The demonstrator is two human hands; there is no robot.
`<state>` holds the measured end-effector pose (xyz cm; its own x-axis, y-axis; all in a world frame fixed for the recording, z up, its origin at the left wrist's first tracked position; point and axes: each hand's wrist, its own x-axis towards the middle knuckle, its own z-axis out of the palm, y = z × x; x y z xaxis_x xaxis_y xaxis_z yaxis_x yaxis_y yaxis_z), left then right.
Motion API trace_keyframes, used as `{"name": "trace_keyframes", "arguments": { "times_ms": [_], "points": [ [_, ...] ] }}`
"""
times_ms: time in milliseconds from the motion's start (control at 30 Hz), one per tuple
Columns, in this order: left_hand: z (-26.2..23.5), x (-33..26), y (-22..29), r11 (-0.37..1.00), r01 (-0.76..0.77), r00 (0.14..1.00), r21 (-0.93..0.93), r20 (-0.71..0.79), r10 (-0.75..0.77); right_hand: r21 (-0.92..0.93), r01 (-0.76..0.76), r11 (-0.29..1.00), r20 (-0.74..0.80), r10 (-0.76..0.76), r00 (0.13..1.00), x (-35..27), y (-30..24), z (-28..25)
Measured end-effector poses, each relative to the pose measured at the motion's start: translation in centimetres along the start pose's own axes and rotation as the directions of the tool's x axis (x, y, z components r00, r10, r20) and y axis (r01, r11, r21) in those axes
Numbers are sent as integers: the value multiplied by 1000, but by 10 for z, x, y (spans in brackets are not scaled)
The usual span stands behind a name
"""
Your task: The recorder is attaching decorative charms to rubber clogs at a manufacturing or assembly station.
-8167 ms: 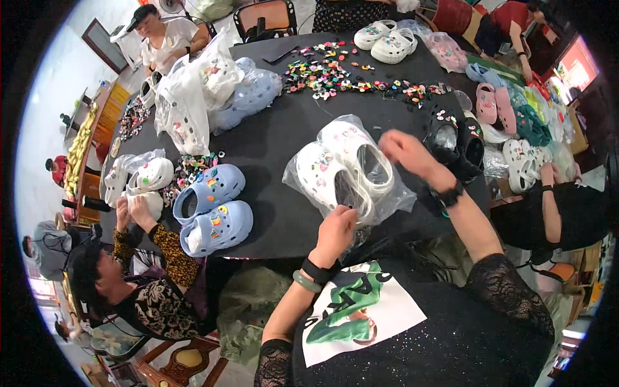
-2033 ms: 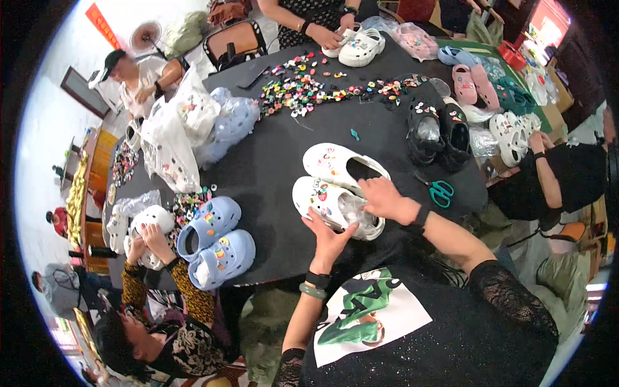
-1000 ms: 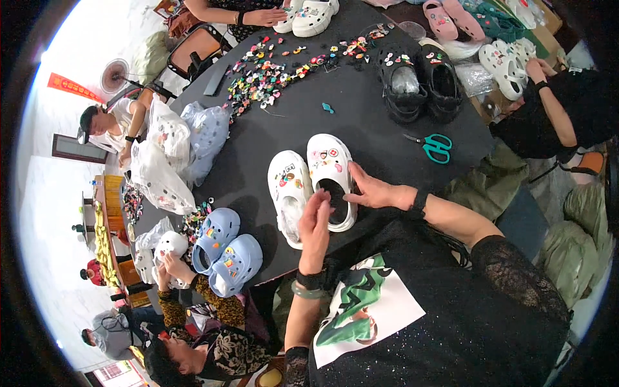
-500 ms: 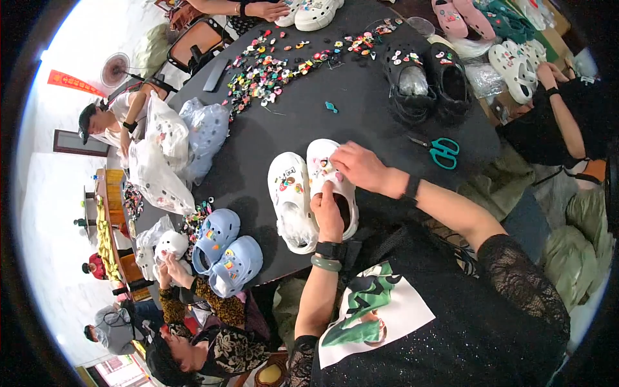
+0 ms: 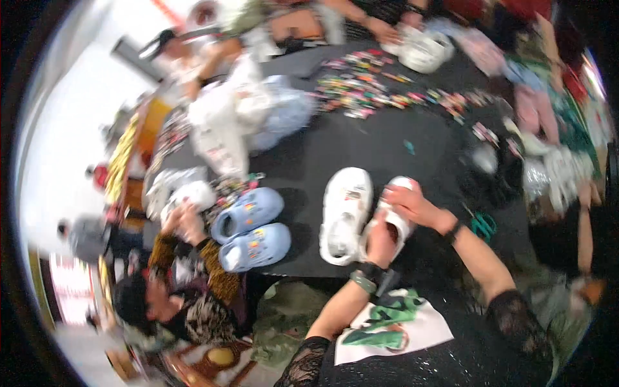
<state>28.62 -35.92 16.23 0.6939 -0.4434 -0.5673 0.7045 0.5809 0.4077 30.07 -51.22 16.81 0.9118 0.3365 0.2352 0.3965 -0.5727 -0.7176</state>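
Two white clogs stand side by side on the dark table in front of me. The left clog point(image 5: 340, 240) rests untouched, with charms on its upper. My left hand point(image 5: 382, 242) reaches into the foot opening of the right clog point(image 5: 402, 182) and grips it; its fingers are hidden inside. My right hand point(image 5: 414, 205) lies over the toe of that same clog, fingers bent down onto the upper. The hand covers whatever charms sit there, and blur hides the fingertips.
Blue clogs point(image 5: 256, 247) stand to the left, near a co-worker's hands point(image 5: 187, 222). Loose colourful charms point(image 5: 361, 90) spread across the far table. Black clogs point(image 5: 493, 169) and teal scissors point(image 5: 482, 224) lie at right. Plastic bags point(image 5: 222, 122) stand at the far left.
The view has swung, so the table and everything on it appear shifted. My right hand now lies flatter across the clog's toe; my left hand sits deeper in its opening.
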Motion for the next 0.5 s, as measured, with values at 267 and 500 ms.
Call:
{"name": "trace_keyframes", "arguments": {
  "times_ms": [267,500],
  "points": [
    [-3,10,-21,981,-63,994,183,-72,78,-58,-56,997,-258,40,965,-15,0,17],
    [6,6,-14,983,-97,987,158,-112,115,-75,56,996,-309,-77,948,-9,-13,22]
  ]
}}
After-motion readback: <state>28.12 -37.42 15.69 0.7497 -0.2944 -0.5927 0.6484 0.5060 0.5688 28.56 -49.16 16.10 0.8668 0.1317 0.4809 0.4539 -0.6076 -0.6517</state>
